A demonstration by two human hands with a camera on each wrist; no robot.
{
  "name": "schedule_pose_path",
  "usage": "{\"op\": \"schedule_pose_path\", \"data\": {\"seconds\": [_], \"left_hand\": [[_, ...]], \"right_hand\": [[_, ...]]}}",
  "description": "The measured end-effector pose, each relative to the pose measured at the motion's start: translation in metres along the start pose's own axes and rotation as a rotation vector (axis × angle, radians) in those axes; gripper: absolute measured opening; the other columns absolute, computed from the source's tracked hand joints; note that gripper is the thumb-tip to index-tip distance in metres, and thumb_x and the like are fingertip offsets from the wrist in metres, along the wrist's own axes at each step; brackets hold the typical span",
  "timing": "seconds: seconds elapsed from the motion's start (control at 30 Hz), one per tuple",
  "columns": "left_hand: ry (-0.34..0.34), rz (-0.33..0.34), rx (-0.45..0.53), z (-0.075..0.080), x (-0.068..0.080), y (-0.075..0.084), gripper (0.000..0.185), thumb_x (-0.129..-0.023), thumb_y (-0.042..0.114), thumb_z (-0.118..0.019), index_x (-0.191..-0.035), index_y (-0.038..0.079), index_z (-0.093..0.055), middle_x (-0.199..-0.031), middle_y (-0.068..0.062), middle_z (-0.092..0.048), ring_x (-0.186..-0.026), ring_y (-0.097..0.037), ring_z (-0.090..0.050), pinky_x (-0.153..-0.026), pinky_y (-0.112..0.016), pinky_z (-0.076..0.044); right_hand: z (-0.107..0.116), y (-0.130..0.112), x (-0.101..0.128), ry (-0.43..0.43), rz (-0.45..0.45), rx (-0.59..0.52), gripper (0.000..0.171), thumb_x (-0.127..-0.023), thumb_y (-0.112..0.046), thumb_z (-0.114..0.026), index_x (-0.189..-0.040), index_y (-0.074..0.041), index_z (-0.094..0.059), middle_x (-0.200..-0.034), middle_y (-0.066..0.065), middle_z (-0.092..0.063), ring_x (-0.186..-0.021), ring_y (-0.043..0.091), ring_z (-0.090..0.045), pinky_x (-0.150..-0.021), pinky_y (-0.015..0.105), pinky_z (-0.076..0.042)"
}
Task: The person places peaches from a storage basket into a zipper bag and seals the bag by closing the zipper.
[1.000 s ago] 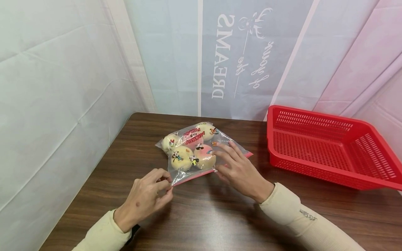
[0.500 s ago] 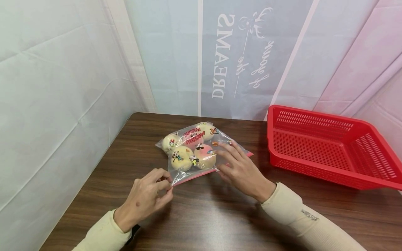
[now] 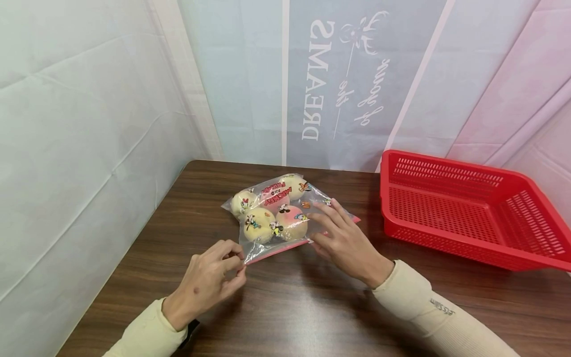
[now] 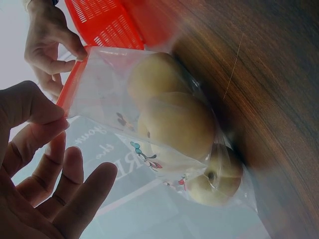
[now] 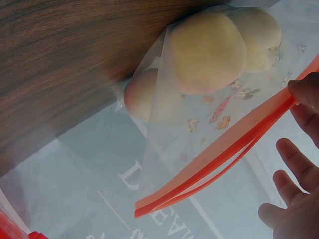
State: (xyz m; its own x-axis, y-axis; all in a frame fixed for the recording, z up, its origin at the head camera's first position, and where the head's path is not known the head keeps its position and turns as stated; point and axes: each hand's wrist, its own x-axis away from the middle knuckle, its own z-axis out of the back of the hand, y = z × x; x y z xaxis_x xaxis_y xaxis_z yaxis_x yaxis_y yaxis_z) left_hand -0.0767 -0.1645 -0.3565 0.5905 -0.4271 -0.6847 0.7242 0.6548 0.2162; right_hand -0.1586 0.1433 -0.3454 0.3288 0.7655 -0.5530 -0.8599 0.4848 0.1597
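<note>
A clear zip bag [image 3: 312, 208] printed with cartoon figures and red lettering lies on the table, several yellow-pink peaches [image 3: 292, 225] inside. Its red zip strip [image 3: 276, 252] faces the person. At the strip's left corner, the thumb and forefinger of my left hand [image 3: 202, 280] pinch the edge; the other fingers spread loosely in the left wrist view. Further along, my right hand [image 3: 345, 245] pinches the strip between thumb and forefinger, a small pale piece showing at the grip. Beyond that grip, the right wrist view shows the two red bands [image 5: 224, 152] parted toward the far corner.
A red perforated plastic basket [image 3: 468, 238] stands at the right side of the brown wooden table [image 3: 285, 307]. A printed cloth backdrop [image 3: 250, 89] hangs behind the table, and a white cloth wall [image 3: 89, 139] runs along the left.
My right hand has slid slightly to the right along the zip strip. The left hand stays at the corner, and the bag and peaches have hardly moved.
</note>
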Motion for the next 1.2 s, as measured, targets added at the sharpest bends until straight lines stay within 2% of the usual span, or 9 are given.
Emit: {"op": "schedule_pose_path", "data": {"seconds": [0.47,0.9,1.2], "left_hand": [[-0.001,0.001,0.002,-0.0001,0.0002,0.0005,0.021,-0.066,0.002,-0.073,-0.066,0.018,-0.06,-0.091,0.007,-0.059,-0.071,-0.006,-0.052,-0.042,-0.008,-0.038],[-0.005,0.011,-0.003,0.0,0.0002,0.0018,0.02,-0.065,0.002,-0.074,-0.065,0.017,-0.061,-0.091,0.007,-0.059,-0.072,-0.006,-0.053,-0.043,-0.008,-0.041],[0.002,0.003,0.001,-0.0002,0.0001,0.0017,0.02,-0.066,0.002,-0.073,-0.066,0.018,-0.06,-0.092,0.006,-0.059,-0.071,-0.006,-0.051,-0.042,-0.008,-0.04]], "right_hand": [[0.0011,0.0031,0.0027,0.006,-0.013,-0.015,0.029,-0.069,-0.018,-0.091,-0.092,-0.01,-0.075,-0.124,0.017,-0.06,-0.132,0.039,-0.044,-0.115,0.061,-0.035],[0.0027,0.0061,0.0056,0.006,-0.02,0.0,0.036,-0.064,-0.018,-0.094,-0.094,-0.01,-0.075,-0.121,0.016,-0.06,-0.129,0.039,-0.046,-0.112,0.063,-0.038],[0.0031,0.0088,0.0079,0.004,-0.026,0.014,0.033,-0.067,-0.017,-0.092,-0.095,-0.01,-0.076,-0.121,0.017,-0.061,-0.129,0.04,-0.046,-0.114,0.061,-0.036]]}}
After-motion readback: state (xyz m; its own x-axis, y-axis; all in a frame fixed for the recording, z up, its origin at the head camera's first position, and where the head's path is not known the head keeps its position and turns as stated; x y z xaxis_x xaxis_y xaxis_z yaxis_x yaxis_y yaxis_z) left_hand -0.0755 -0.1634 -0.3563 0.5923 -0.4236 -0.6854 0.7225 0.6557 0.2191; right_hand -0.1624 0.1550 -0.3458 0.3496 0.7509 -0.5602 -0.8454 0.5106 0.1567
